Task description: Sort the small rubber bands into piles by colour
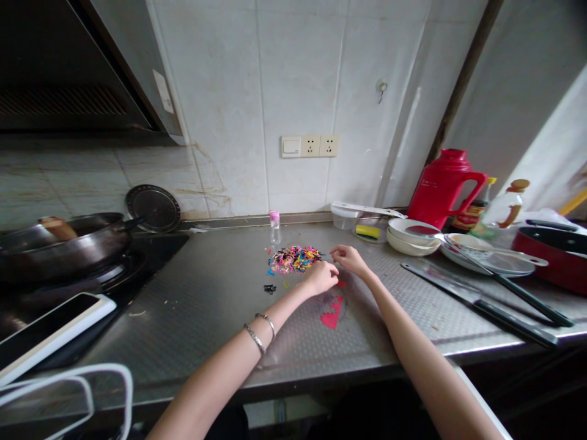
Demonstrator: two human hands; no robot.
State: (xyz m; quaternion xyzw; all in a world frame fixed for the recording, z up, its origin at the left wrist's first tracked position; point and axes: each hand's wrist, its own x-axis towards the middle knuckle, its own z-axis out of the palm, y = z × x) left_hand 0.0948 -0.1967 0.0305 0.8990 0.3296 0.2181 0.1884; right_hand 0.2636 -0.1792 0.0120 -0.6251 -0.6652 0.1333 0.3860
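Observation:
A pile of small multicoloured pieces (293,259), which look like little elastic bands, lies on the steel counter. My left hand (321,278), with two bracelets on its wrist, is at the pile's right edge with its fingers pinched together. Close beside it, my right hand (351,260) also has its fingers drawn together, just right of the pile. What either hand holds is too small or hidden to make out. A small black cluster (269,288) lies left of my left hand. Nearer to me is a flat red piece with a jagged edge (332,314).
Behind the pile stands a small clear bottle with a pink cap (274,227). To the right are stacked bowls (413,243), a red thermos (443,189), a long knife (477,305) and a red pot (550,263). On the left are a pan (87,244) and a white-cased phone (50,333).

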